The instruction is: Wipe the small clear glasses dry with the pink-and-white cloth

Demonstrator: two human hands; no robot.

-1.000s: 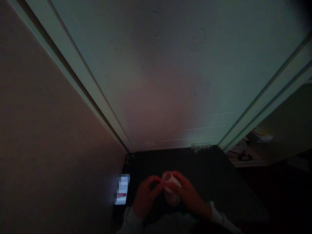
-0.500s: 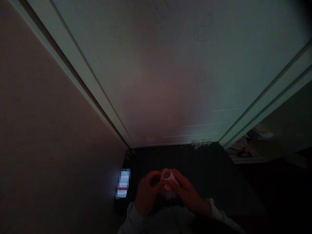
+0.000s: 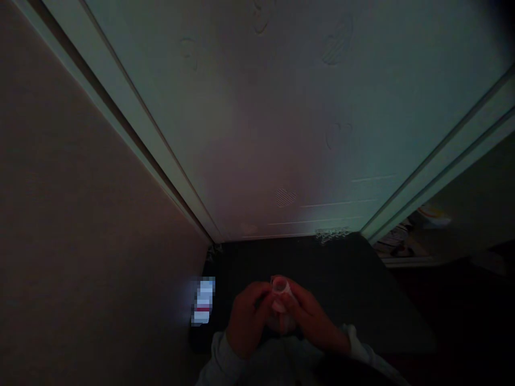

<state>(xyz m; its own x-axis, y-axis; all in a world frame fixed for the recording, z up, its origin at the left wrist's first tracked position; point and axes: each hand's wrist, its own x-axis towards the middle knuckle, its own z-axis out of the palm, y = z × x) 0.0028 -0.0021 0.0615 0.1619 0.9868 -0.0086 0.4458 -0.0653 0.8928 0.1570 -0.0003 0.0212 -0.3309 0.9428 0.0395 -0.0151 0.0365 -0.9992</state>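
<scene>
A small pale pinkish piece with a round opening (image 3: 280,286), perhaps fabric or paper, is held between both hands near the lower middle of the view. My left hand (image 3: 248,316) is closed on its left side, fingertips and thumb pressed to it. My right hand (image 3: 311,316) grips it from the right, with the thumb across its front. More pale material hangs below the opening, between the palms. The light is dim and reddish, so fine detail of the piece is lost.
Below the hands lies a dark tabletop (image 3: 346,289). A lit, blurred-out screen (image 3: 203,302) stands at its left edge. Behind rises a pale panel (image 3: 241,107) with embossed hearts. A brownish wall (image 3: 80,214) is on the left; shelf items (image 3: 432,216) are at right.
Both hands have shifted slightly to the right with the pale piece. Its round opening now stands more upright, and the right thumb lies closer across its front.
</scene>
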